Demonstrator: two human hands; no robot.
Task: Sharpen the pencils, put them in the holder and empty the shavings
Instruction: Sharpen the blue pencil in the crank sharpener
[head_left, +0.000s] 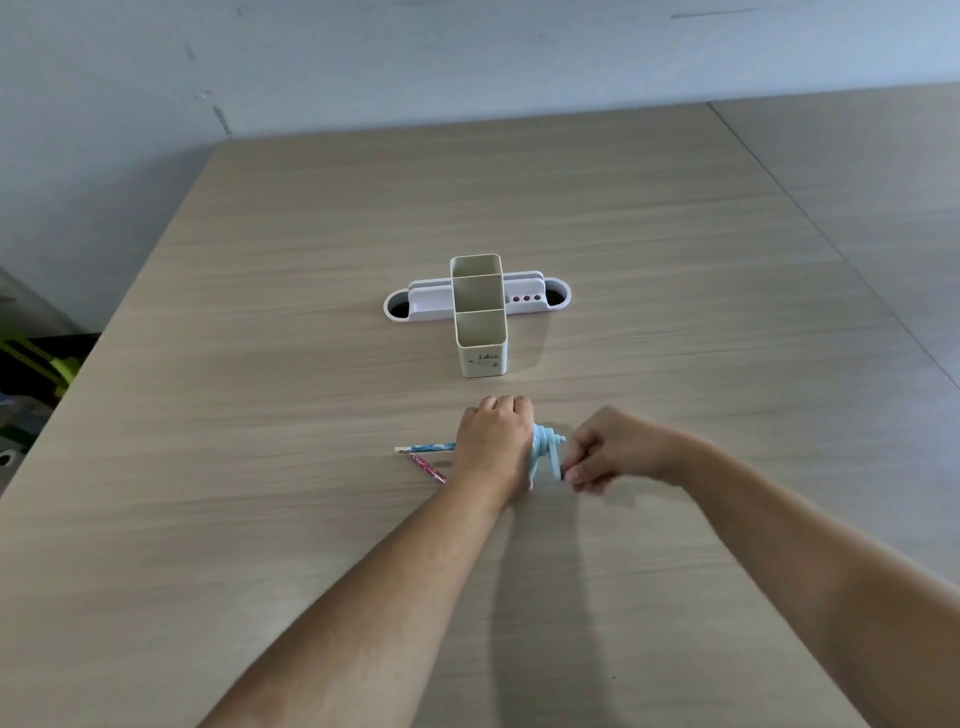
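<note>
The left hand (496, 441) is lying over a light blue crank sharpener (543, 453) near the middle of the wooden bench (260, 364), its grip closed around the sharpener's body and hiding most of it; the right hand (613, 452) is sitting just at 3 o'clock of the sharpener, its fingertips (574, 474) pinched narrow on the dark knob of the crank handle (558, 467); a blue patterned pencil (426, 448) is sticking out from under the left hand toward 9 o'clock, apparently running into the sharpener, though the entry is hidden; a pink pencil (428, 466) is lying loose on the bench just beside it, angled toward 4 o'clock and touching nothing that can be made out; at 12 o'clock from the hands, a little apart, a tall cream holder (480, 317) is standing upright with its three compartments showing nothing inside; behind it, a low white tray (400, 304) with rounded ends is stretching across from 9 to 3 o'clock; both forearms are reaching in from 6 o'clock
</note>
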